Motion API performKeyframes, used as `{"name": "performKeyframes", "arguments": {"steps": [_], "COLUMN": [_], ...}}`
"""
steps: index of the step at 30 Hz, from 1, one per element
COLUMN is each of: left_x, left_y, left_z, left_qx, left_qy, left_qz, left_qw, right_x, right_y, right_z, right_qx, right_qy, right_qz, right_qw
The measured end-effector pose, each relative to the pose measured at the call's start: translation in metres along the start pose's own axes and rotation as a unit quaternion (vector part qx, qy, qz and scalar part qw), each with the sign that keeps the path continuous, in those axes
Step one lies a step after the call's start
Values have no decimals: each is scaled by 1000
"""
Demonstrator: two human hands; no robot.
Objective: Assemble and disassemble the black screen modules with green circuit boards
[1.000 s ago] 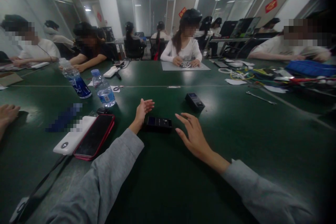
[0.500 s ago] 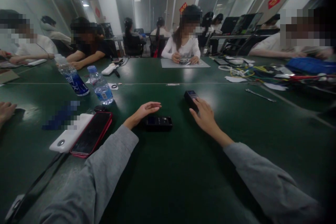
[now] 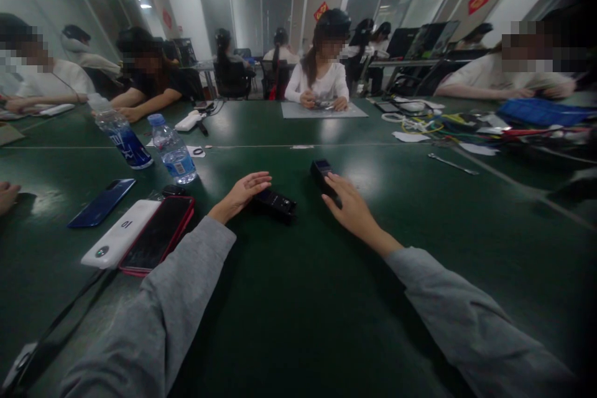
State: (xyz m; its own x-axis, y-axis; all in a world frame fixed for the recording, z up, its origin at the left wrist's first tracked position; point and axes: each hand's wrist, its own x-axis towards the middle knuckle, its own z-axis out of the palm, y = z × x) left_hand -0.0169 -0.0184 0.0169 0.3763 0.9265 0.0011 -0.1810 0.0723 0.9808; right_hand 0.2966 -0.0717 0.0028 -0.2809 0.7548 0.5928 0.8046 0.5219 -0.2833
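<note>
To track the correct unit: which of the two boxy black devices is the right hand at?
The farther black device, on the right: the right hand covers part of it. The nearer black device is at the left hand instead.

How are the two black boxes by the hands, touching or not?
Apart. The head view shows a strip of green table between the left black box and the right black box.

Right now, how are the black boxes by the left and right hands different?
The left box lies more crosswise; the right box points more away from the person. The left box sits nearer the person than the right box. The left hand hides the left box's left end, while the right hand hides the right box's near end. Both are black and boxy.
</note>
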Motion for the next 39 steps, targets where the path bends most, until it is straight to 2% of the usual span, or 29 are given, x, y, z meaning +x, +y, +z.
{"name": "performKeyframes", "arguments": {"steps": [1,2,3,5,8,10,12,15,20,29,33,39], "left_x": [2,4,4,2,-2,-3,-2,4,8,6,7,8], "left_y": [-4,-6,-7,-5,-1,-2,-7,-18,-26,-19,-18,-21], "left_z": [-1,-2,-3,-2,2,5,7,8,9,11,10,10], "left_qx": [-22,-42,-49,-26,86,162,198,188,201,157,157,176], "left_qy": [60,85,77,23,-40,-40,-6,82,146,118,114,93], "left_qz": [15,13,10,21,40,44,54,93,126,98,88,108], "left_qw": [998,995,996,999,995,985,979,974,960,976,977,974], "right_x": [0,0,0,-1,-1,-1,-2,-2,-2,-1,-1,-3], "right_y": [-5,-10,-14,-19,-20,-18,-17,-17,-21,-26,-19,-11], "right_z": [-2,-4,-6,-10,-11,-9,-7,-6,-10,-14,-7,1], "right_qx": [17,31,40,41,18,2,-3,19,56,81,70,52], "right_qy": [1,3,6,19,47,38,-8,-57,-33,-47,-50,-98], "right_qz": [-8,-13,-15,-17,-5,5,10,14,-6,-12,13,58], "right_qw": [1000,999,999,999,999,999,1000,998,998,996,996,992]}}
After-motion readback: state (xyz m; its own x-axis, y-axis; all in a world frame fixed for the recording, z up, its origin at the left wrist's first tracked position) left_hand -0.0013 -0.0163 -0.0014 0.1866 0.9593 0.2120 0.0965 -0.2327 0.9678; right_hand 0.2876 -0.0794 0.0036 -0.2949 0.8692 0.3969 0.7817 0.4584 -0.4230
